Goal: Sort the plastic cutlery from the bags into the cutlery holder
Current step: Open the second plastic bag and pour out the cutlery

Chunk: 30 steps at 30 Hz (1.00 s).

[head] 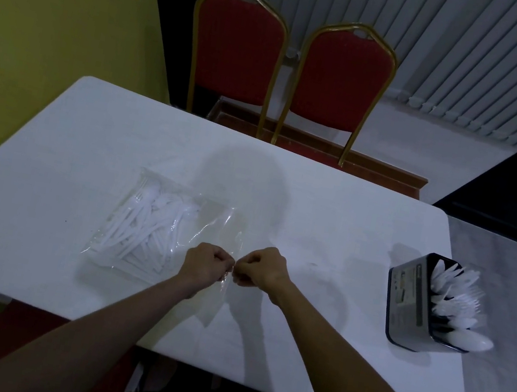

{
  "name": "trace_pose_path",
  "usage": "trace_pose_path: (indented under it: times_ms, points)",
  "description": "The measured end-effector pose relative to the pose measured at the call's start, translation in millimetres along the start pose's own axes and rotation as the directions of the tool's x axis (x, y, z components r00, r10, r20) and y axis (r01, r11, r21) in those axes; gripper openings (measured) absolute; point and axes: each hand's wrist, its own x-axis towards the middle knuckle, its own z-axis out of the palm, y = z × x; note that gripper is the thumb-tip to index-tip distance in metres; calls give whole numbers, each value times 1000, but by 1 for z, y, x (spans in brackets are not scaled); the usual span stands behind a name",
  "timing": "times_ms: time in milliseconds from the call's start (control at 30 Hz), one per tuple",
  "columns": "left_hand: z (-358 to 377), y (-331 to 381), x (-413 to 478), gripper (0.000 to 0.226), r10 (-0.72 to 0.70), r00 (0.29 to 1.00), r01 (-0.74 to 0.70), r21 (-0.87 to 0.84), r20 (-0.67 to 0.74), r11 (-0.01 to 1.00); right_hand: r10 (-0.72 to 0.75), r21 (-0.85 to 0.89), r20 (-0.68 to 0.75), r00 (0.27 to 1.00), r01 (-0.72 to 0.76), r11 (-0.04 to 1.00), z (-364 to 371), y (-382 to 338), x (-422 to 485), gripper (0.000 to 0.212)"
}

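Both hands are closed, the left hand (208, 265) and right hand (259, 270) nearly knuckle to knuckle at lower centre of the frame, each pinching the edge of a clear bag (224, 245) between them. Judged from the grip, this bag is being pulled open or torn; whether it holds anything cannot be told, as it looks flat and transparent. A second bag (147, 228), full of white cutlery, lies on the surface (316, 213) just left of the hands, partly overlapped by the clear one. The holder (417, 303) stands at the right edge of the frame, well apart from the hands, already bristling with white cutlery (459, 300). Risks noted: a sharp tear could split the film and scatter pieces across the surface or over its near edge; the holder sits close to the right edge and is crowded, so further insertions could tip it or push pieces out.
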Motion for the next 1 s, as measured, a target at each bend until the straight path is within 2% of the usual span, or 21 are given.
trace_pose_path:
  times_ms: [300,367,433,600,667,733,767,800,867,900,933,1000]
  points:
    - [-1,0,4,18,176,981,-190,283,76,940,-203,-279,-35,979,185,942,8,5,-3,11]
    - [-2,0,5,16,195,979,-203,287,58,936,-207,-270,-49,977,186,945,7,7,-4,12]
    - [-2,-1,4,13,193,981,-188,276,11,943,-158,-218,-78,984,137,966,3,8,-6,11]
    - [1,2,-4,10,161,978,-132,195,-136,972,109,-98,-168,980,-127,987,-7,14,0,15]
    - [-2,1,-7,13,136,969,-107,150,-204,983,146,-164,-201,969,-180,970,-8,17,1,18]
    - [-6,1,-8,16,133,969,-103,150,-207,983,18,-351,-259,966,-112,930,-4,17,-2,22]
    - [-8,0,-8,17,141,973,-111,163,-183,980,-132,-447,-292,947,-12,895,-2,18,-4,28]
    - [-8,1,-7,19,150,976,-123,173,-159,977,-337,-557,-294,894,126,821,1,21,-3,31]
    - [-8,2,-5,24,177,975,-152,182,-133,972,-684,-764,-107,722,381,521,4,21,-4,33]
    - [-8,3,-4,25,193,973,-169,180,-129,969,-766,-815,19,643,454,361,5,21,-2,35]
    - [-8,4,-4,25,206,971,-183,178,-125,967,-793,-839,125,597,490,236,6,22,0,37]
    - [-8,7,-3,25,225,968,-204,176,-113,963,-779,-861,247,576,500,97,6,21,2,39]
